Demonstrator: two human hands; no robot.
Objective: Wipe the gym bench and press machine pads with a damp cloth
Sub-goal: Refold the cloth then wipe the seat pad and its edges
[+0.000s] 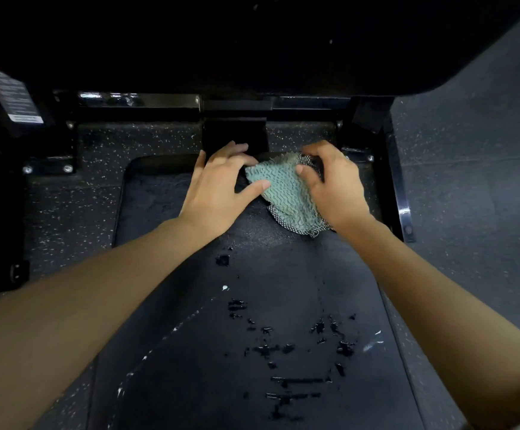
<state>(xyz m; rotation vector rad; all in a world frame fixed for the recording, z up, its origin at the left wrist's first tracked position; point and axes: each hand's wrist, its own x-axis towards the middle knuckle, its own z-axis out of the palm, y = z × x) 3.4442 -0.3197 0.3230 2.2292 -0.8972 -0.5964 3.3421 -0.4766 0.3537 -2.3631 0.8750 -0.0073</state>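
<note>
A black seat pad (190,305) runs from the bottom of the view up to the machine frame. Its near half shows cracked, peeling patches and wet spots. A light green rippled cloth (283,190) with a grey mesh edge lies on the pad's far end. My right hand (334,184) grips the cloth's right side, thumb on top and fingers curled over its far edge. My left hand (218,187) rests on the pad with fingers spread, its thumb pressing on the cloth's left corner. A large black back pad (252,41) fills the top of the view.
Black steel frame bars (140,103) with bolts cross behind the seat pad, and a side rail (398,187) runs along its right. A label plate (13,94) sits on the left upright. Dark speckled rubber floor (469,181) lies on both sides.
</note>
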